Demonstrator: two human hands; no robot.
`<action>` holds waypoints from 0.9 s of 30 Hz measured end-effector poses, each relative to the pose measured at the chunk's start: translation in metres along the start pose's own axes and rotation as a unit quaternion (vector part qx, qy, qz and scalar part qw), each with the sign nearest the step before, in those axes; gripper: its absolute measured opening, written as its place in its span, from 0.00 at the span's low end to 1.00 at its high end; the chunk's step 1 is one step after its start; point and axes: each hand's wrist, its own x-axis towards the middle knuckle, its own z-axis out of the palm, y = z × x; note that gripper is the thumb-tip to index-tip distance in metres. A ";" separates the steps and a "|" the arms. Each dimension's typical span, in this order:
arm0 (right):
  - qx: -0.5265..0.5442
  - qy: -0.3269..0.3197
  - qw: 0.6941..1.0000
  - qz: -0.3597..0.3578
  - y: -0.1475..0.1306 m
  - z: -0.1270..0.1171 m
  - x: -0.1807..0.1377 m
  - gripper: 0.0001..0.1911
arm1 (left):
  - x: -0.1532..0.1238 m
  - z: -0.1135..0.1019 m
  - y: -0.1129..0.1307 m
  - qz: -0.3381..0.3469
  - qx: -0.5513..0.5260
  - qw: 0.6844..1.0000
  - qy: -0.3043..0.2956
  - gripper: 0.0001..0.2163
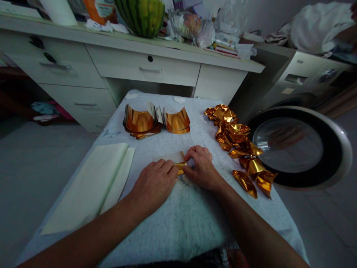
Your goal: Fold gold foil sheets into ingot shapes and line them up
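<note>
Between my hands lies a small sheet of gold foil paper (181,169), with part of it folded over so a gold strip shows beside the pale side. My left hand (156,180) presses its left end with the fingers close together. At the right end, my right hand (203,168) pinches the edge between thumb and fingers. Two stacks of curled gold foil sheets, a left stack (141,121) and a right stack (177,121), stand beyond my hands. Several folded gold foil pieces (232,134) lie heaped to the right. My fingers cover part of the sheet.
Pale folded paper (86,186) rests at the left on the cloth-covered table (192,219). Behind is a white counter with drawers (150,67), holding a watermelon (142,16) and a glass bowl (189,24). An open washing machine door (298,147) sits close to the table's right edge.
</note>
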 end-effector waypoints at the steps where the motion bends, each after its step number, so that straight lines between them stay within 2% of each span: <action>1: 0.007 0.003 1.000 0.004 0.000 0.001 0.000 0.07 | 0.001 0.001 0.000 0.000 0.002 1.000 0.008 0.07; 12: 0.077 -0.021 0.997 0.014 -0.008 -0.001 -0.001 0.07 | -0.004 0.017 -0.008 -0.001 -0.007 0.998 0.068 0.05; 16: 0.118 -0.006 0.993 0.014 -0.005 0.003 -0.001 0.15 | -0.004 0.017 -0.007 -0.011 -0.047 0.994 0.099 0.03; 18: 0.158 0.005 0.987 0.016 -0.004 0.005 -0.002 0.20 | -0.004 0.015 -0.007 -0.051 -0.081 0.983 0.157 0.04; 21: 0.209 0.035 0.977 0.003 -0.005 0.004 -0.004 0.20 | -0.002 0.015 -0.009 -0.140 -0.153 0.939 0.275 0.22; 23: 0.219 0.070 0.973 -0.016 -0.007 0.000 -0.006 0.19 | -0.001 0.016 -0.014 -0.182 -0.239 0.901 0.314 0.35; 25: 0.221 0.104 0.969 -0.039 -0.010 -0.005 -0.008 0.16 | 0.000 0.017 -0.020 -0.212 -0.368 0.854 0.300 0.39; 27: 0.218 0.127 0.966 -0.053 -0.012 -0.010 -0.010 0.14 | 0.000 0.016 -0.027 -0.225 -0.508 0.793 0.250 0.36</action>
